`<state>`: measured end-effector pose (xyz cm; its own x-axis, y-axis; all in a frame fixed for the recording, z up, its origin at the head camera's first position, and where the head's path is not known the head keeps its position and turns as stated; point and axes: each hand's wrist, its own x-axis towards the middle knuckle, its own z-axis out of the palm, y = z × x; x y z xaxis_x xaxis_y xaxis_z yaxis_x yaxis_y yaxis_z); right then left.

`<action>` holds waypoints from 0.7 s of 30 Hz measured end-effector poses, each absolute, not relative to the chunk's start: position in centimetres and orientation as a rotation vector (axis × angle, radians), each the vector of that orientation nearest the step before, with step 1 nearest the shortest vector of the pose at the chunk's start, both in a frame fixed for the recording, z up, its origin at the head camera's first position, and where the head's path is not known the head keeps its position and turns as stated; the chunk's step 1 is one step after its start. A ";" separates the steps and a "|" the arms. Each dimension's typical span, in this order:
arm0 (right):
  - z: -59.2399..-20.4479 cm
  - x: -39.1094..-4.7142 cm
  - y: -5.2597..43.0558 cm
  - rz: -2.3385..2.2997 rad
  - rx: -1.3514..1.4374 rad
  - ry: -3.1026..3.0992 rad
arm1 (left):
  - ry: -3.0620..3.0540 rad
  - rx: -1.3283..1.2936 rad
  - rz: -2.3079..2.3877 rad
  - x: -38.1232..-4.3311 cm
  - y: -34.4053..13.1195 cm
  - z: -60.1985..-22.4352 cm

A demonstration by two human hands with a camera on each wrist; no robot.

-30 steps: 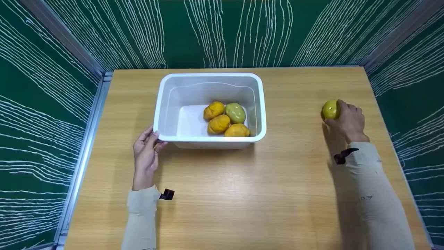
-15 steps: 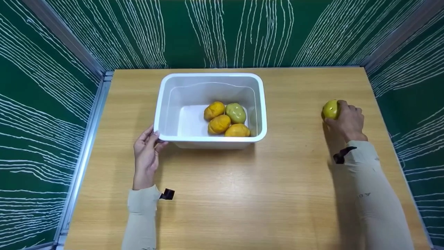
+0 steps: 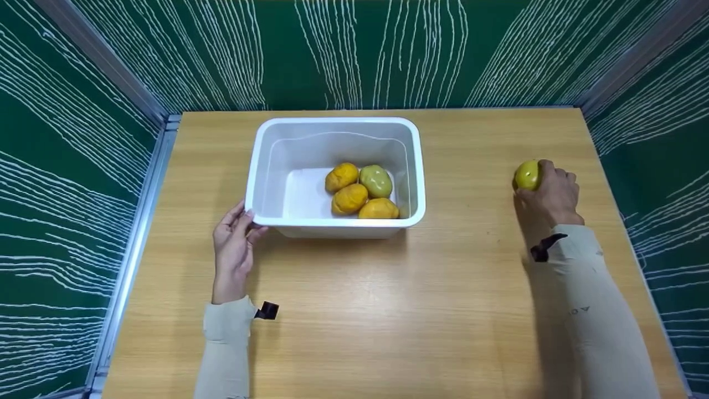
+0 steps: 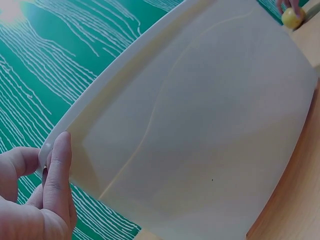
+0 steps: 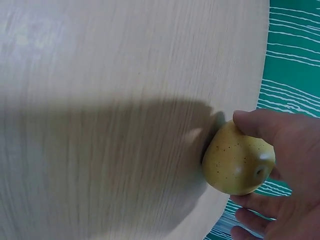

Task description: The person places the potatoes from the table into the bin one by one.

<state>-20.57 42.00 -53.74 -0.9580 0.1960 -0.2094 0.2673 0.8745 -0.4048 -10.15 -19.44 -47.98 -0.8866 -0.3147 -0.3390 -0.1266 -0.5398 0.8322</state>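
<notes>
At the right of the table, my right hand holds a yellow-green speckled fruit between thumb and fingers. The right wrist view shows the fruit close up, round with dark specks and a small dimple, low at the tabletop; its exact kind is unclear. My left hand pinches the front left corner of a white plastic bin by its rim. Inside lie orange-yellow fruits and a green one, gathered toward the right. In the left wrist view, the bin wall hides the contents.
The wooden table extends in front of and around the bin. Green panels with white streaks close it in at the back and both sides. Metal framing runs along the left edge.
Very little differs. My right forearm has shifted slightly leftward while the right hand keeps its hold on the speckled fruit. The left hand and the bin stay in place.
</notes>
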 end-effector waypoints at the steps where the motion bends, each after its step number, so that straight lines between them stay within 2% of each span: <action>1: -53.8 -20.6 42.0 -0.663 0.366 2.884 | -1.448 0.705 -2.568 -10.2 -19.4 -48.0; 21: -53.7 -20.1 41.7 -0.686 0.367 2.905 | -1.460 0.682 -2.572 -10.1 -19.4 -47.9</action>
<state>-20.13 41.68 -53.72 -0.9613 0.2041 -0.1849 0.2652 0.8668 -0.4223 -10.06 -19.39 -47.90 -0.8937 -0.3059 -0.3282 -0.1250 -0.5328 0.8370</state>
